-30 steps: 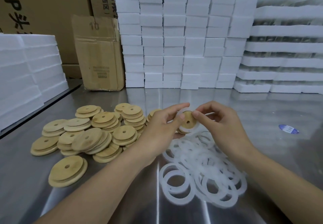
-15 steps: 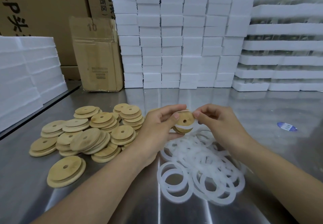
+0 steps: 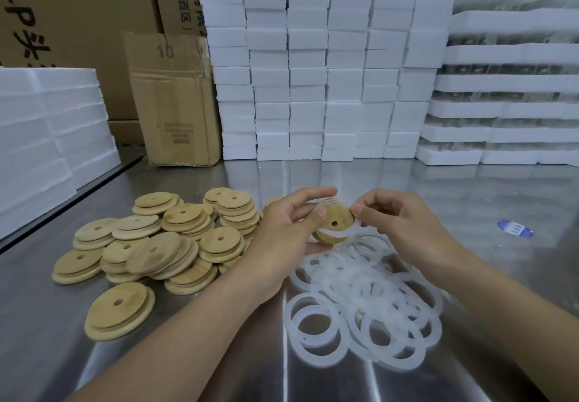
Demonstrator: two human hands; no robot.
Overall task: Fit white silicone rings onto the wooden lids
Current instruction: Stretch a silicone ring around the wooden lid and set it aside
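Background: white foam blocks are stacked in columns along the far edge of the table, with foam trays piled to their right and foam slabs stacked at the far left
Cartons: a small cardboard box marked "10" is stood upright just beside the foam blocks; larger cartons with printed characters are seen behind it
Table: a polished steel table is used as the work surface, and bright reflections are shown on it
Lid stock: a loose heap of wooden lids, round discs each with a small centre hole, is laid on the left half of the table; a single stepped lid is placed nearer the front edge, apart from the heap
Ring stock: a tangled pile of white silicone rings is laid flat right of centre, just beside the heap and below the hands
Work piece: the held lid is raised above the far edge of the ring pile, tilted with its face toward the camera
Ring in work: the stretched ring is seen as a white band across the lower face of the held lid and up its right edge; how far it is seated behind the lid cannot be told
Left hand: the left hand is curled round the left side of the held lid, the thumb pressed on the face and the forefinger laid over the top edge
Right hand: by the right hand the stretched ring is pinched between thumb and forefinger at the right edge of the held lid
Label: a blue oval sticker is laid flat on the table, well apart to the right
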